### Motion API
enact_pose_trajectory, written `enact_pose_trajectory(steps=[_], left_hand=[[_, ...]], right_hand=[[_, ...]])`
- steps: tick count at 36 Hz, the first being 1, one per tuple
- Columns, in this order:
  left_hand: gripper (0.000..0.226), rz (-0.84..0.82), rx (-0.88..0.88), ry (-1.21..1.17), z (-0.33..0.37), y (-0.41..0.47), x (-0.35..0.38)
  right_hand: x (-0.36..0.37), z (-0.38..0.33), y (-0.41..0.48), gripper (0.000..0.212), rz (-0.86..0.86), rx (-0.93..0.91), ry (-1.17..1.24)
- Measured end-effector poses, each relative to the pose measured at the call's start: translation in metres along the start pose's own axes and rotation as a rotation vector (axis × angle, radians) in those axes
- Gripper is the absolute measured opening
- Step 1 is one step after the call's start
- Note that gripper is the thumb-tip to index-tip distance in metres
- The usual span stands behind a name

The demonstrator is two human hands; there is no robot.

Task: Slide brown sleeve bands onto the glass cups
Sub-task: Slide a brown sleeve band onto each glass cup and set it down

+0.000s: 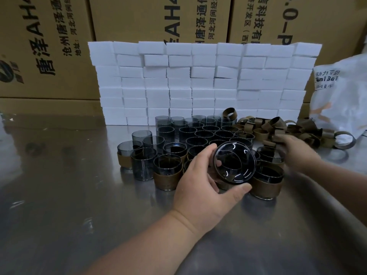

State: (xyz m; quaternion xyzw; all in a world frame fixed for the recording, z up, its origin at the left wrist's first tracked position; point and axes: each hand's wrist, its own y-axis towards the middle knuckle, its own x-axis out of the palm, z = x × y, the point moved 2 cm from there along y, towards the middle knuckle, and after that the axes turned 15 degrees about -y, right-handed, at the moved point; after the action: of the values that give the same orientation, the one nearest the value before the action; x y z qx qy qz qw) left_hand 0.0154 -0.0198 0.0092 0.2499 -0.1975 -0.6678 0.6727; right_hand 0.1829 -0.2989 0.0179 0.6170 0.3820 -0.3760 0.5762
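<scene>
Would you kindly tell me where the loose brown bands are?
In the head view, the loose bands lie right of the cups, just beyond the right hand.

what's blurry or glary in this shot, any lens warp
Head view: the right hand is motion-blurred by the bands; the left hand and its cup are sharp; the table mirrors the cartons with pale glare; wide-angle bowing tilts the cartons at the edges.

- One wide-angle camera worn on the head, tilted forward and down over the shiny grey metal tabletop [59, 195].
- It faces the wall of stacked white foam blocks [198, 80].
- Close range — the left hand [200, 181] gripping a dark smoked glass cup [235, 162] sits mid-frame.
</scene>
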Motion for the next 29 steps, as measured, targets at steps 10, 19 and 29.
enact_pose_trajectory(steps=[10,19,29], left_hand=[[0.089,-0.026,-0.006,0.013,0.001,0.000,0.001],[0.088,-0.026,0.020,0.057,0.006,0.000,0.001],[0.092,0.074,0.104,0.178,0.007,0.003,-0.002]], right_hand=[[-0.013,-0.013,0.024,0.050,-0.386,-0.224,-0.291],[-0.027,0.009,0.005,0.015,-0.029,0.137,-0.059],[-0.104,-0.067,-0.077,0.013,0.423,0.254,0.960]])
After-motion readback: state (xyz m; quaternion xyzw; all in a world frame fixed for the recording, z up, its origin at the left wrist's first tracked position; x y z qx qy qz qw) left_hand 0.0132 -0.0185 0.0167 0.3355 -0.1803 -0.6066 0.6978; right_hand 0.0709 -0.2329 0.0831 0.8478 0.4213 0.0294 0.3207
